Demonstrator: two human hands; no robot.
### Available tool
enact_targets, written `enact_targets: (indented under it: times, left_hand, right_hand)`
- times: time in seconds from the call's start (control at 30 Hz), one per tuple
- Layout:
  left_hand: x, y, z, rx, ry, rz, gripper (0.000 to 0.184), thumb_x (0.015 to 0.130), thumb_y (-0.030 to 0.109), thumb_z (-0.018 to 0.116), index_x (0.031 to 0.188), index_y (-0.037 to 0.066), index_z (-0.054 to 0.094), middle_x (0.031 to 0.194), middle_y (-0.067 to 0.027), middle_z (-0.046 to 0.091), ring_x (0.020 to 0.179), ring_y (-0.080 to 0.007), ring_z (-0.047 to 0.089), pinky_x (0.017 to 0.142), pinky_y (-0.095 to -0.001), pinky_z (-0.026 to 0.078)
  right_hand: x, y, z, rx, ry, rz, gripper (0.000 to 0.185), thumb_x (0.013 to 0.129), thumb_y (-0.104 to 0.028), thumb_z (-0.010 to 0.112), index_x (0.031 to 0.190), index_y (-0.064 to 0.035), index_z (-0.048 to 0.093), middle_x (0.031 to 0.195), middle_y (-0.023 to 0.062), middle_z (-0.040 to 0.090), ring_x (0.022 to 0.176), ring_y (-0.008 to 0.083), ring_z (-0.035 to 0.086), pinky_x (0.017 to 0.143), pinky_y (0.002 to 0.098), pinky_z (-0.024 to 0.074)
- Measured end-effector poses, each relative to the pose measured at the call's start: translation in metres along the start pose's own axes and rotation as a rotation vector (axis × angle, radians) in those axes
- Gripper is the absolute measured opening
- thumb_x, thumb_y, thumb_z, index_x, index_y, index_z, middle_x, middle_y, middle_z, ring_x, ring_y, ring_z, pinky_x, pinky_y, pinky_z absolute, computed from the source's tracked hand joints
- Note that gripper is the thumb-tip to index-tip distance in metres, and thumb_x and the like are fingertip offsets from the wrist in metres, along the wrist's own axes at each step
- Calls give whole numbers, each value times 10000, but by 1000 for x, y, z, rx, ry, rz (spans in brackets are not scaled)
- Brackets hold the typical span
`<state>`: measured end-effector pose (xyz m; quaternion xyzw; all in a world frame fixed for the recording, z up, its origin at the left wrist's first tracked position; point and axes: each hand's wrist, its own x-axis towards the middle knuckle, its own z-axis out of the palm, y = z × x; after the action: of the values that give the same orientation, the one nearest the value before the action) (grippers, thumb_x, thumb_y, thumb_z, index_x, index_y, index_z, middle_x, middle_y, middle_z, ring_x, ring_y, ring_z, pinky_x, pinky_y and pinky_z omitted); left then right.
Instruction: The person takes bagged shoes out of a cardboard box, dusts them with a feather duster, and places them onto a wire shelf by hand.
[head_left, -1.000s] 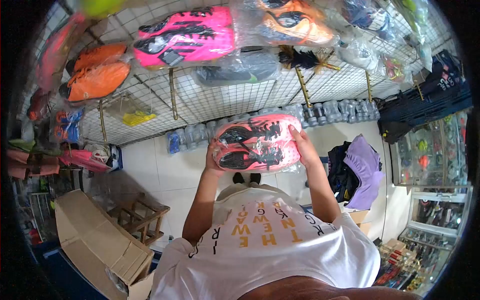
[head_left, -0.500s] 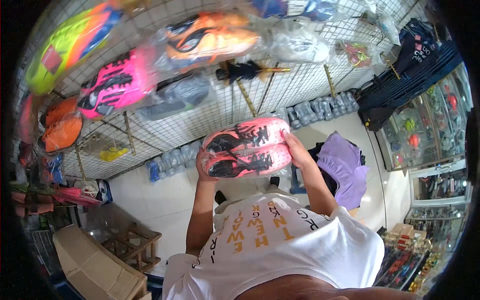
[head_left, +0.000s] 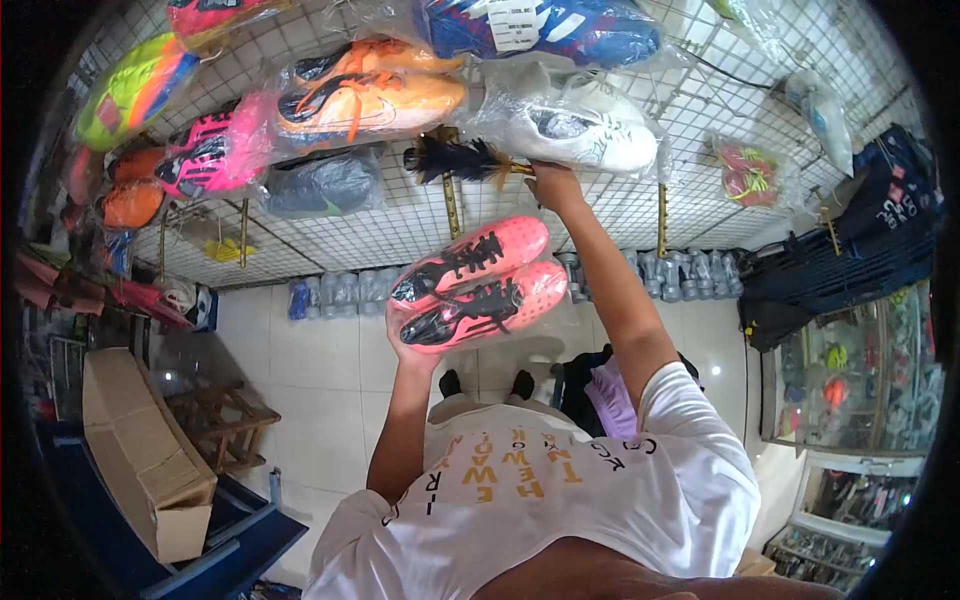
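White wire-mesh wall (head_left: 700, 95): hung with bagged shoes.
White cotton-like T-shirt (head_left: 590, 520): printed with yellow and black capitals, broken up by folds.
Blue shoes in clear plastic (head_left: 590, 35): marked by a white label, its print too small to be read.
Coral-pink shoes with black laces (head_left: 490, 300): held in clear plastic before the wall, below the hanging rows.
Orange shoes in clear plastic (head_left: 370, 100): marked with a swoosh.
Dark feathered bundle (head_left: 455, 160): reached by the right hand (head_left: 555, 187); finger closure cannot be told.
Left hand (head_left: 405, 345): clasped around the coral-pink shoes' heel end.
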<state>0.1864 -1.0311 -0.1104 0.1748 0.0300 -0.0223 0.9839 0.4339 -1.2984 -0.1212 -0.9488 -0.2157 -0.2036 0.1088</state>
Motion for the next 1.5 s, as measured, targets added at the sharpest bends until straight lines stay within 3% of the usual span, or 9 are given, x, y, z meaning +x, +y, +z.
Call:
enact_targets:
  times: [0.33, 0.6, 0.77, 0.93, 1.17, 1.3, 1.37, 1.4, 1.5]
  left_hand:
    - [10, -10, -17, -55, 86, 33, 552, 922, 473, 449, 1306, 77, 454, 1301, -135, 507, 1160, -315, 520, 954, -485, 464]
    - [15, -47, 22, -36, 118, -160, 625, 930, 567, 321, 1289, 83, 486, 1299, -102, 511, 1197, -286, 487, 1021, -476, 381]
    - [20, -85, 27, -43, 61, -243, 567, 927, 511, 348, 1278, 91, 500, 1262, -104, 545, 1168, -299, 516, 1001, -482, 406]
    - [22, -101, 34, 14, 21, -216, 624, 916, 597, 320, 1279, 115, 479, 1308, -87, 496, 1207, -275, 486, 1001, -467, 410]
    - [17, -97, -12, 127, 103, -332, 677, 915, 620, 336, 1337, 96, 411, 1382, -112, 430, 1238, -280, 448, 1035, -425, 360]
    - [10, -93, 15, 149, -59, -72, 664, 935, 583, 322, 1345, 67, 407, 1369, -125, 449, 1239, -280, 454, 1054, -412, 350]
    - [7, -87, 12, 122, -147, -48, 642, 960, 527, 319, 1342, 15, 380, 1346, -133, 462, 1249, -282, 448, 1078, -412, 338]
    - [13, -79, 34, 759, -242, 139, 674, 942, 555, 337, 1355, 24, 368, 1359, -129, 449, 1260, -286, 435, 1079, -423, 334]
    - [17, -73, -50, 759, -367, 67, 669, 886, 441, 564, 1371, 25, 365, 1377, -110, 436, 1264, -260, 430, 1058, -433, 353]
  right_hand:
    - [-107, -17, -87, 295, 185, 298, 185, 807, -129, 644, 963, -33, 617, 856, 195, 620, 804, 389, 588, 686, 424, 463]
    - [-349, -97, -77, 744, 280, 1065, 189, 929, -154, 480, 875, 19, 534, 667, 70, 516, 587, 160, 458, 542, 333, 386]
    - [-319, -153, -86, 396, 34, 257, 168, 737, -116, 659, 830, -37, 543, 838, 214, 580, 736, 385, 582, 613, 464, 443]
    - [-332, -133, -76, 529, 461, 1121, 222, 914, -191, 503, 826, 12, 490, 646, 220, 524, 611, 416, 535, 509, 421, 376]
    - [-338, -140, -110, 343, 164, 596, 154, 807, -159, 587, 771, -18, 535, 658, 208, 546, 626, 404, 561, 518, 429, 424]
    - [-327, -118, -103, 500, 348, 1292, 190, 858, -154, 561, 738, -11, 528, 606, 198, 533, 537, 350, 566, 500, 395, 416]
    - [-321, -136, -117, 505, 245, 906, 190, 837, -135, 571, 709, -9, 510, 627, 203, 528, 568, 361, 568, 497, 397, 404]
    - [-318, -141, -123, 427, 203, 581, 192, 814, -122, 584, 687, -10, 495, 637, 202, 519, 577, 374, 556, 488, 403, 385]
    - [-315, -136, -128, 410, 105, 534, 185, 810, -119, 577, 696, 1, 495, 623, 198, 498, 557, 378, 530, 485, 403, 379]
